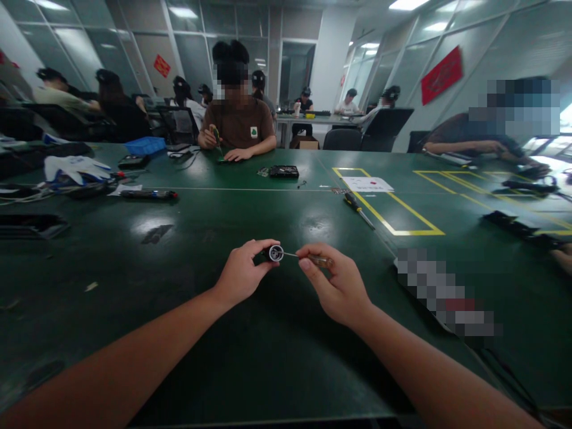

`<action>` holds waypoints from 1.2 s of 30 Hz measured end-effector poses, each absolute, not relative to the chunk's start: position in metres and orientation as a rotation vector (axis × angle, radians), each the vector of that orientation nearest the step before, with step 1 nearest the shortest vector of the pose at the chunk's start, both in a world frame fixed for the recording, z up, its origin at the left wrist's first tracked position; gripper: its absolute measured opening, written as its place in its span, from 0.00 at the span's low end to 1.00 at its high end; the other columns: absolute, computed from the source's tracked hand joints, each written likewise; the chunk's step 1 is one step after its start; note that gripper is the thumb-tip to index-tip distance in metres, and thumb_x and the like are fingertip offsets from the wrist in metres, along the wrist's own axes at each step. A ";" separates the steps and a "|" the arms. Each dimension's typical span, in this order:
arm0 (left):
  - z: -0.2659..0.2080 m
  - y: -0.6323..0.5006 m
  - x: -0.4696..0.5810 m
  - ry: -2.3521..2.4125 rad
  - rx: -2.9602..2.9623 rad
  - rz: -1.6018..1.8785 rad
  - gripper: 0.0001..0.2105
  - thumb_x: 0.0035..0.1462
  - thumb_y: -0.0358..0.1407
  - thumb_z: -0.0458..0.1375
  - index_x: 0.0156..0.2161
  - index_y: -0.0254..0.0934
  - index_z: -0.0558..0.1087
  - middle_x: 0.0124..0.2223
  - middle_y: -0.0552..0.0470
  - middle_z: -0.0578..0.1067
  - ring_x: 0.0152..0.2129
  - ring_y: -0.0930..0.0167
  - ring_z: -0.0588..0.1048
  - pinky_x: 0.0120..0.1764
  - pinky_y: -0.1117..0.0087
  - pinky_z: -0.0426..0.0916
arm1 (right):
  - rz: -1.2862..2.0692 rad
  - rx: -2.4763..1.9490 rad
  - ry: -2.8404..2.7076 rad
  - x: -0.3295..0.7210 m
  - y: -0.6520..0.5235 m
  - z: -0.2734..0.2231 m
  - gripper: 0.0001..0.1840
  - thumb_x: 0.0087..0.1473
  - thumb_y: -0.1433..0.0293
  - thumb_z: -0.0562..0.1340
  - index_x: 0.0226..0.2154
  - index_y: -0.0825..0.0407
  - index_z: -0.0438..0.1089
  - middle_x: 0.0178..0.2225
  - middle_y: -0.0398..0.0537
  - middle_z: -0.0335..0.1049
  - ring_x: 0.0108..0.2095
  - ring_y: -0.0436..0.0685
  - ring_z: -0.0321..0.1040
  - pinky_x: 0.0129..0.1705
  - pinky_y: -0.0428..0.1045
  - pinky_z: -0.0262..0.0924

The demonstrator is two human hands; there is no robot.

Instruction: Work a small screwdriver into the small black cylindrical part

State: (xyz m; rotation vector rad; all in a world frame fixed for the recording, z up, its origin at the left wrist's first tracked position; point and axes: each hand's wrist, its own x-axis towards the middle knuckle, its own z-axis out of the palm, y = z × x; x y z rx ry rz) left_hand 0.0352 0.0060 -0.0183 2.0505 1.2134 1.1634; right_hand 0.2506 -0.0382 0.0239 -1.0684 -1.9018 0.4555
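Pinched between the thumb and fingers of my left hand point(239, 271) is a small dark round part with a silver rim point(276, 253), its open end turned toward me. My right hand point(339, 285) grips a screwdriver point(320, 261) by its translucent brownish handle. The thin shaft points left, and its tip reaches the opening of the round part; how deep it goes I cannot tell. Both hands are held above the green table point(268, 363).
A yellow-and-black screwdriver point(358, 210) and a white sheet point(367, 184) lie ahead on the right. Beyond my hands is a black device point(284, 171). White gloves point(75, 170), a dark pen-like tool point(149, 195) and a blue tray point(145, 146) are left. A co-worker point(239, 125) sits opposite.
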 end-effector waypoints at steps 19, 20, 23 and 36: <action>-0.018 0.007 0.033 1.250 2.069 1.179 0.17 0.56 0.33 0.66 0.52 0.45 0.78 0.46 0.50 0.81 0.43 0.62 0.78 0.50 0.58 0.70 | 0.437 -1.092 -1.926 0.251 -0.038 0.025 0.07 0.64 0.67 0.60 0.42 0.49 0.73 0.36 0.47 0.78 0.35 0.56 0.74 0.39 0.51 0.65; -0.017 0.007 0.033 1.250 2.076 1.181 0.17 0.56 0.33 0.66 0.52 0.45 0.78 0.46 0.50 0.81 0.43 0.62 0.78 0.50 0.58 0.70 | 0.434 -1.098 -1.923 0.251 -0.037 0.025 0.07 0.64 0.67 0.60 0.41 0.49 0.73 0.36 0.47 0.78 0.35 0.56 0.74 0.39 0.51 0.66; -0.016 0.006 0.034 1.241 2.115 1.195 0.17 0.56 0.32 0.66 0.51 0.44 0.78 0.48 0.50 0.81 0.45 0.61 0.78 0.53 0.55 0.69 | 0.419 -1.104 -1.916 0.251 -0.038 0.026 0.07 0.63 0.67 0.61 0.41 0.49 0.75 0.36 0.48 0.79 0.35 0.57 0.75 0.39 0.52 0.66; -0.011 0.006 0.030 1.326 1.980 1.443 0.15 0.56 0.33 0.67 0.50 0.41 0.78 0.50 0.51 0.81 0.48 0.64 0.78 0.55 0.59 0.70 | 0.611 -1.264 -1.864 0.249 -0.030 0.021 0.14 0.60 0.66 0.64 0.47 0.48 0.81 0.34 0.46 0.82 0.30 0.56 0.76 0.33 0.51 0.68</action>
